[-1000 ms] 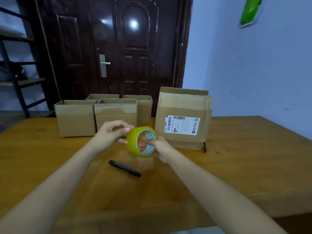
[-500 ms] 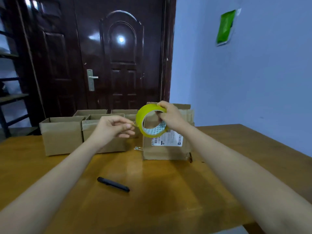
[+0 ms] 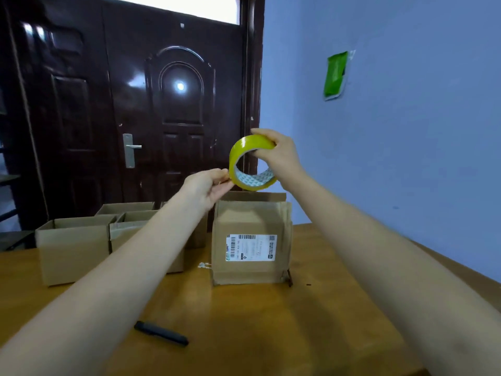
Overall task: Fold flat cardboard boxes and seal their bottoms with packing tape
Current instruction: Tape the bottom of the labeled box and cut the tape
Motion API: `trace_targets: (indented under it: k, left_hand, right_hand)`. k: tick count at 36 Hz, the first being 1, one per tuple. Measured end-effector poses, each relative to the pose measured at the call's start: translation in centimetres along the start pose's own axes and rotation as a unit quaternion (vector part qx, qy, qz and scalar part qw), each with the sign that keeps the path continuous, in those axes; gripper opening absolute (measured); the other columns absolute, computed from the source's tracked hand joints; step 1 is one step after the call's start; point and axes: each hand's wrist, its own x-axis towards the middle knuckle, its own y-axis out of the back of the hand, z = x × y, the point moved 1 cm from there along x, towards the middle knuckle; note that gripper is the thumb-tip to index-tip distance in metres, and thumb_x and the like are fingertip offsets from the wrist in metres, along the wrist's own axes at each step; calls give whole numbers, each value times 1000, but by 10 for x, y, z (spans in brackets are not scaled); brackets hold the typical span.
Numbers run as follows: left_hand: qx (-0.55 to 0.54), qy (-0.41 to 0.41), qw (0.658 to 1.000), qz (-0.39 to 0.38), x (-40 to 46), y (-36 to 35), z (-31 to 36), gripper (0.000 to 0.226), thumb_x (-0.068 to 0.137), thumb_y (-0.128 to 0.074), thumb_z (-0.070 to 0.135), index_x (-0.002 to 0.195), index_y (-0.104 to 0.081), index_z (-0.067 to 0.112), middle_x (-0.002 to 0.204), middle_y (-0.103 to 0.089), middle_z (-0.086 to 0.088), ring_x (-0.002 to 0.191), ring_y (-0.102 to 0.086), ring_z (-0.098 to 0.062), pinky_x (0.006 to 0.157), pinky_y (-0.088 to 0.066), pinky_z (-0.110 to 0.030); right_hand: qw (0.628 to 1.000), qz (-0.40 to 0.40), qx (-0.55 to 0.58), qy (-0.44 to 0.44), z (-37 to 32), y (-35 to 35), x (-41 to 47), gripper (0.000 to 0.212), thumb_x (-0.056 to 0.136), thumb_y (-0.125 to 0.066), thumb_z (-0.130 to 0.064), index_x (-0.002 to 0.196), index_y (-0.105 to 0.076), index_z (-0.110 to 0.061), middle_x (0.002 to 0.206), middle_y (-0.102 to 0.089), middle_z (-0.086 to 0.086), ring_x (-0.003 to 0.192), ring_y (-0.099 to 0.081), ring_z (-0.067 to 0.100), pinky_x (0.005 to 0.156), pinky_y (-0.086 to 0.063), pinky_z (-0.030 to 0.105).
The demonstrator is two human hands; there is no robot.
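My right hand (image 3: 279,156) grips a yellow roll of packing tape (image 3: 250,162) from above, holding it up in the air over a stack of flat cardboard boxes (image 3: 250,240) that stands upright and carries a white shipping label. At the roll's left edge my left hand (image 3: 210,185) pinches the tape's loose end. Several folded, open-topped cardboard boxes (image 3: 73,245) stand in a group at the back left of the wooden table (image 3: 257,321).
A black pen-like tool (image 3: 161,333) lies on the table in front of me. A small white scrap (image 3: 204,265) lies beside the flat stack. Behind the table are a dark door (image 3: 151,109) and a blue wall with a green packet (image 3: 335,74).
Both hands have lifted the tape roll from just above the table to above the flat stack. The head camera has tilted upward.
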Motion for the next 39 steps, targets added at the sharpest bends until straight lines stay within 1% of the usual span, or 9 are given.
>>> trace_targets:
  k: [3, 7, 14, 18, 23, 27, 30, 35, 39]
  left_hand:
    - [-91, -3, 996, -17, 7, -19, 13, 13, 92, -47, -11, 83, -50, -2, 62, -66, -16, 58, -68, -22, 58, -59, -32]
    - [-122, 5, 992, -38, 16, -30, 23, 10, 91, -49, -11, 99, -53, -6, 84, -63, -22, 99, -62, -33, 56, -59, -33]
    - [-131, -31, 990, -45, 32, -47, 14, 14, 91, -49, -11, 83, -49, 0, 81, -59, -19, 77, -63, -24, 72, -58, -32]
    - [-134, -27, 990, -37, 36, -60, 6, 31, 91, -48, -13, 120, -47, -2, 85, -58, -19, 66, -67, -23, 51, -58, -31]
    - [-10, -38, 999, -23, 46, -66, 14, 29, 86, -47, -21, 104, -48, 2, 87, -58, -23, 74, -66, -31, 51, -59, -33]
    - [97, -71, 992, -25, 52, -67, 15, 35, 81, -46, -26, 80, -40, 9, 76, -56, -20, 49, -67, -23, 48, -58, -33]
    - [128, -82, 988, 13, 66, -58, 26, 35, 79, -49, -27, 79, -43, 7, 83, -57, -24, 58, -66, -30, 44, -56, -31]
    - [152, -96, 983, 32, 83, -18, 65, 32, 79, -52, -26, 83, -46, 5, 82, -58, -24, 63, -65, -31, 42, -54, -29]
    - [214, -119, 969, 14, 78, -25, 63, 33, 81, -56, -21, 79, -43, 9, 73, -58, -20, 66, -64, -29, 48, -57, -30]
  right_hand:
    - [997, 33, 68, -12, -5, 10, 13, 50, 76, -72, -4, 124, -60, -15, 119, -61, 6, 107, -58, 17, 89, -47, 21]
    - [975, 44, 215, -36, -2, 25, 22, 39, 75, -73, -2, 112, -62, -11, 99, -65, 2, 93, -63, 12, 77, -47, 17]
    - [916, 30, 377, -134, 17, 23, 35, 16, 88, -59, -1, 91, -59, -17, 83, -63, 1, 76, -60, 18, 64, -48, 28]
    - [903, 155, 361, -177, 18, 18, 44, 18, 88, -56, -1, 82, -61, -16, 72, -57, 1, 59, -49, 15, 55, -44, 24]
    - [984, 147, 53, -85, 23, 31, 62, 27, 85, -49, 0, 76, -59, -23, 66, -52, -3, 58, -46, 18, 64, -48, 37]
    - [985, 73, -155, 22, 19, 37, 73, 25, 86, -46, -1, 96, -64, -15, 77, -56, -1, 73, -52, 20, 66, -40, 27]
    - [944, 18, -324, 66, 20, 47, 82, 32, 86, -46, -4, 113, -58, -15, 92, -60, 7, 84, -56, 29, 66, -40, 30]
    - [690, -169, -685, 162, 48, 89, 71, 29, 89, -46, -7, 118, -50, -10, 109, -57, 12, 98, -58, 32, 68, -36, 34]
    - [768, -114, -624, 83, 71, 101, 72, 32, 87, -49, -7, 118, -49, -13, 110, -56, 10, 97, -58, 32, 69, -35, 32]
